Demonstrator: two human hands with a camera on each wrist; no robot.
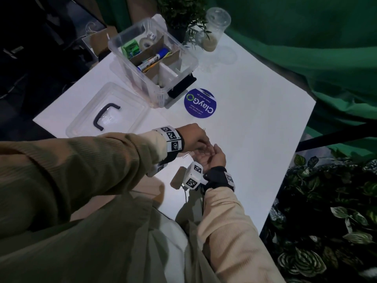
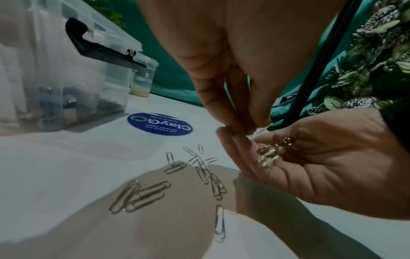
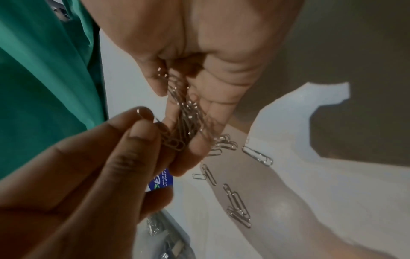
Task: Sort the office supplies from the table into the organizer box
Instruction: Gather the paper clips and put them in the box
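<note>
My right hand [image 1: 206, 158] [image 2: 241, 140] [image 3: 179, 119] lies palm up on the white table [image 1: 255, 119], cupped round a bundle of silver paper clips [image 2: 267, 155] [image 3: 188, 113]. My left hand [image 1: 204, 142] [image 2: 246, 129] [image 3: 153, 126] hovers palm down just above it, fingertips pinching a paper clip [image 3: 173, 142] at the edge of that bundle. Several loose paper clips [image 2: 199, 168] [image 3: 237, 203] lie on the table under and beside the hands. The clear organizer box [image 1: 142, 86] stands at the far left with cardboard dividers, holding a blue marker [image 1: 157, 56], a tape roll [image 1: 145, 43] and a green item [image 1: 131, 48].
The box's clear lid [image 1: 106, 113] with a black handle lies left of the hands. A round blue sticker [image 1: 200, 103] sits between box and hands. A plastic cup [image 1: 216, 27] and a potted plant [image 1: 183, 11] stand at the far edge. Leafy plants [image 1: 326, 221] border the right edge.
</note>
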